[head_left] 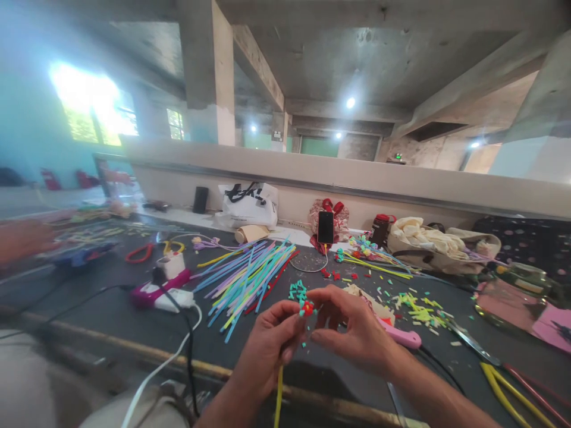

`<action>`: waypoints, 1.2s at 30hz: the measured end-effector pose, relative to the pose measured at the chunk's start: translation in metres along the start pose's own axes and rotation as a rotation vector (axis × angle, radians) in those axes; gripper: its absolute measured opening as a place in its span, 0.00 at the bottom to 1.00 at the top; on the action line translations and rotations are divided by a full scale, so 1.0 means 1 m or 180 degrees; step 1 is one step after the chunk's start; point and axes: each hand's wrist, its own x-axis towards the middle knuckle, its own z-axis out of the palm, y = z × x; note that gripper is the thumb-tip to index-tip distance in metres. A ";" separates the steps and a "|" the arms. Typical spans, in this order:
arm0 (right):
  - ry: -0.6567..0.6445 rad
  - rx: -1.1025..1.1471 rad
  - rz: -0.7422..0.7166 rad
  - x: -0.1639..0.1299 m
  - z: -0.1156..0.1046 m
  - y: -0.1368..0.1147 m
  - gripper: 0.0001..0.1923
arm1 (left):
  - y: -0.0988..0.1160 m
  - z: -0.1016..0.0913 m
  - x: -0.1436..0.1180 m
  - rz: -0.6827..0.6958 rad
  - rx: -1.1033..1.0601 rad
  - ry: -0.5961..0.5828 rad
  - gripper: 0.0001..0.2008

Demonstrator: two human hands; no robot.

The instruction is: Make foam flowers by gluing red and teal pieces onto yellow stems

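1. A small flower (pixel 307 308), red in the middle with teal bits around it, was held up between the two hands, above the dark table (pixel 111 309).
2. The flower was pinched at the fingertips of the left hand (pixel 267 345), with the thumb and forefinger closed on it from the left and below.
3. A yellow stem (pixel 279 392) was seen running down from the left hand's grip, past the palm, towards the near table edge.
4. The right hand (pixel 357 333) was curled just to the right of the flower, its fingertips brought close against the petals; whether something was pinched in them could not be told.
5. The flower thus lay in the narrow space between the two sets of fingertips, touching the left ones.
6. A fan of coloured sticks (pixel 250 276), blue, yellow, purple and red, was spread on the table behind the left hand.
7. A small heap of teal bits (pixel 297 290) lay just behind the flower.
8. Yellow-green cuttings (pixel 419 309) were scattered to the right of the right hand.
9. A pink handle (pixel 404 337) lay just beside the right hand's wrist.
10. A phone (pixel 325 227) stood upright farther back, near the wall.
11. A blurred hand of another person (pixel 22 238) was seen at the far left.
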 end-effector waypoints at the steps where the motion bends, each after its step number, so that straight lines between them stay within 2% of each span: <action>1: 0.0015 -0.0005 0.0014 0.001 0.001 -0.001 0.20 | 0.001 0.000 0.000 -0.0058 -0.0086 -0.0021 0.10; 8: 0.0098 0.0056 -0.0071 0.008 0.008 -0.003 0.16 | 0.000 -0.002 0.004 -0.0316 -0.0482 -0.0198 0.10; 13: 0.0188 0.0274 0.0014 0.013 0.014 0.006 0.12 | -0.001 -0.002 0.005 -0.0333 -0.0560 -0.0132 0.08; 17: 0.0122 0.0472 0.0067 0.017 0.015 0.007 0.10 | -0.003 -0.005 0.007 -0.0162 -0.0579 -0.0126 0.07; 23: 0.0186 0.0361 -0.0031 0.012 0.012 -0.002 0.15 | 0.004 -0.005 0.005 0.0367 -0.0190 -0.0277 0.05; 27: 0.0005 0.0778 -0.0230 0.001 0.006 -0.007 0.18 | 0.008 -0.006 0.000 0.0660 0.0102 -0.0524 0.04; 31: -0.0138 0.1007 -0.0447 -0.004 0.002 -0.008 0.18 | 0.004 -0.008 -0.002 0.0525 -0.0061 -0.0712 0.05; 36: -0.0033 0.0856 -0.0626 -0.001 0.004 -0.008 0.13 | 0.002 -0.010 -0.002 0.0303 -0.0087 -0.0753 0.07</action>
